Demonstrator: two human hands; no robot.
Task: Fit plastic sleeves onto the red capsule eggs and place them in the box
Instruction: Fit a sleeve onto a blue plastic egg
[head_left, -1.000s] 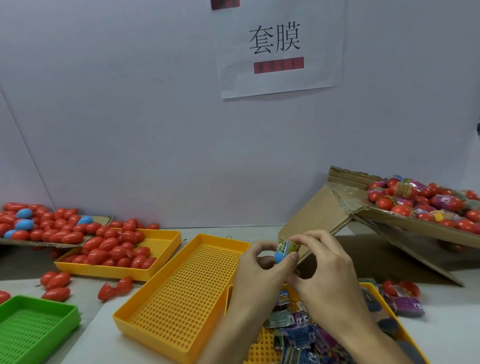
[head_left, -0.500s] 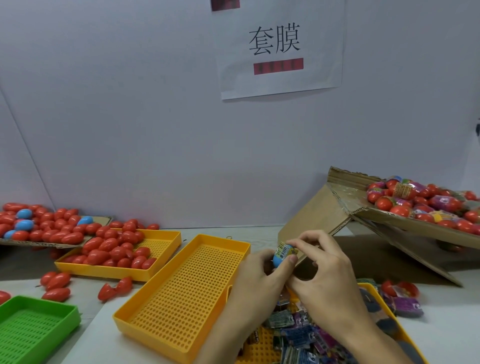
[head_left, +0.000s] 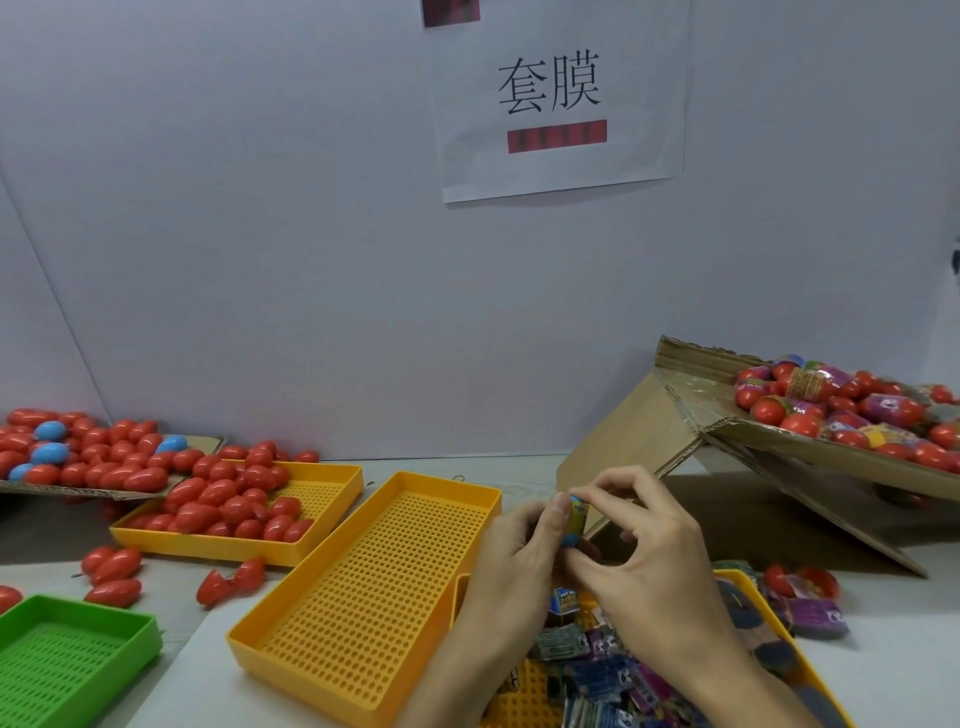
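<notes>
I see a small blue egg (head_left: 575, 525) with a printed yellow-and-blue sleeve (head_left: 578, 512) round it, held up between both hands just right of the empty yellow tray (head_left: 291, 631). My left hand (head_left: 511, 564) has its thumb curled against the egg's left side; my right hand (head_left: 652, 558) pinches the sleeve's top with fingertips, other fingers bent loosely. The egg sits above that tray's far right corner, apart from its rim. Right of the tray, under my wrists, loose sleeves (head_left: 597, 670) fill a second yellow tray. Further right, the tilted box (head_left: 691, 410) holds sleeved red eggs (head_left: 841, 410). Left of the tray lie bare red eggs (head_left: 228, 506) in another tray, and a green tray (head_left: 78, 654).
</notes>
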